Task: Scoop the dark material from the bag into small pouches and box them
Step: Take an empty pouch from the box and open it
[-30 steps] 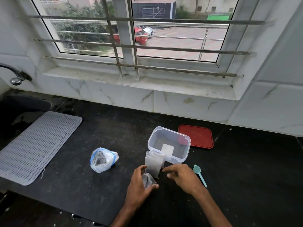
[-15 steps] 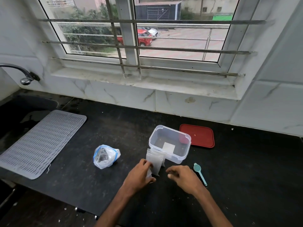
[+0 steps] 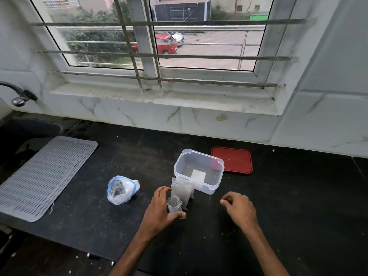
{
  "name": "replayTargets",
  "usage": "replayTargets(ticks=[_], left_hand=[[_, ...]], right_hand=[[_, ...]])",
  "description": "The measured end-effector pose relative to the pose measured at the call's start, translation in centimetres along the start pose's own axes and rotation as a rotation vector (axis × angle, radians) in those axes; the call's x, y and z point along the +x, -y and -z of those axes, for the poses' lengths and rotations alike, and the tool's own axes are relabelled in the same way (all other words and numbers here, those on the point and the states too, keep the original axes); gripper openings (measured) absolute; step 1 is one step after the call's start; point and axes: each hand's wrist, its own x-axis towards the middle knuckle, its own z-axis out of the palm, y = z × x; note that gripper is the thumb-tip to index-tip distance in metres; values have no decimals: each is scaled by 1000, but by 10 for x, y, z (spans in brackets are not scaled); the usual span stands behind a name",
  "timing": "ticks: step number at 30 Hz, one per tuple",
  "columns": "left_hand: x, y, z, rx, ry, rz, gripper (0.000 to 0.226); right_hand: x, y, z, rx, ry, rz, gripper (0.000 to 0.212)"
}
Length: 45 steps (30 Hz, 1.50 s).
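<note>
A clear, rectangular plastic box (image 3: 216,185) stands open on the black stone counter (image 3: 298,206). It holds one small white square piece (image 3: 198,174) lying flat on its bottom. Its flat red lid (image 3: 232,160) lies just behind it to the right. A stack of small clear pouches (image 3: 182,191) leans upright against the box's near wall; their number cannot be told. To the left sits one crumpled clear plastic bag with a blue strip (image 3: 121,189), with dark material showing inside. The left hand (image 3: 159,212) grips a single small clear pouch (image 3: 174,205) between thumb and curled fingers, mouth open and upward, just in front of the stack. The right hand (image 3: 238,208) hovers over the counter, fingers curled; whether it pinches anything cannot be told. One grey ribbed mat (image 3: 45,176) lies at far left.
</note>
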Motion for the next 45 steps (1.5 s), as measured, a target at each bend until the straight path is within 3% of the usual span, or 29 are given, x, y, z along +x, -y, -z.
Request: replayTargets(ticks=[3, 7, 13, 18, 20, 22, 24, 27, 33, 40, 45], left_hand=[[-1, 0, 2, -2, -29, 11, 91], [-6, 0, 9, -32, -89, 51, 78], [-15, 21, 34, -123, -388, 138, 46], [-13, 73, 75, -269, -772, 490, 37], [-6, 111, 85, -326, -766, 730, 54], [1, 136, 80, -357, -642, 918, 79], [7, 147, 71, -398, -518, 980, 78], [16, 152, 64, -390, -434, 925, 54], [18, 151, 82, -470, -414, 757, 19], [5, 153, 112, -412, -342, 511, 17], [4, 163, 118, -398, -338, 489, 24]], right_hand=[[4, -14, 5, -96, -81, -132, 23], [9, -30, -5, -274, -36, -200, 44], [1, -27, -1, -169, -65, -163, 14], [-19, 10, 39, 49, -281, -14, 14], [-29, 46, 51, 137, -316, 148, 10], [-38, 85, 53, 238, -236, 304, 9], [-40, 131, 35, 324, -76, 403, 7], [-38, 190, -14, 222, 64, 511, 6], [-41, 256, -96, -225, 149, 587, 24], [-35, 278, -139, -420, 156, 555, 24], [-36, 286, -148, -491, 181, 527, 27]])
